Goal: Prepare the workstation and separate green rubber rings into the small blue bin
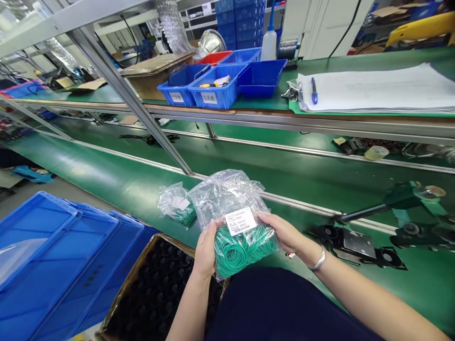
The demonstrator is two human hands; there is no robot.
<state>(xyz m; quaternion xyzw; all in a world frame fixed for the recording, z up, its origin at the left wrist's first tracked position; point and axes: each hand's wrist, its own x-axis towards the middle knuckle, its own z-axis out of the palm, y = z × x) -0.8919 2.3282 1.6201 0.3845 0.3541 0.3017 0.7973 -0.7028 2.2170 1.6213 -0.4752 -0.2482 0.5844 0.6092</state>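
Checker: Dark garment (270, 303) nearest, lower middle, with a bare forearm to either side. State of the hands?

Inspector: The left hand (205, 244) is part-closed round the left side of the clear bag (245, 253); the right hand (284, 232) is part-closed on its right, thumb near the label (241, 221). Fingertips behind the bag are hidden.

Checker: Position of that bag?

Inspector: Held before the body, seen against the worktop's (124, 175) front edge. Green loops fill its lower part, slack film above. Support from both sides seems suited to a soft load; the label faces the person, presumably for reading.

Checker: Left of the body?

Inspector: A carton (121, 296) of dark round-mouthed parts, below the front edge, likely for easy reach. Blue trays (53, 265) stand tilted beside it.

Checker: On the worktop?

Inspector: A smaller bag (179, 208), green contents, near the front edge, just left of the held one. A black device (355, 245) stands to the right, apart from both bags.

Checker: Beyond?

Inspector: An upper shelf (270, 118). Blue bins (216, 98) line its front edge, labels outward, probably for identification; papers (362, 90) lie to their right, a pen (314, 91) on top.
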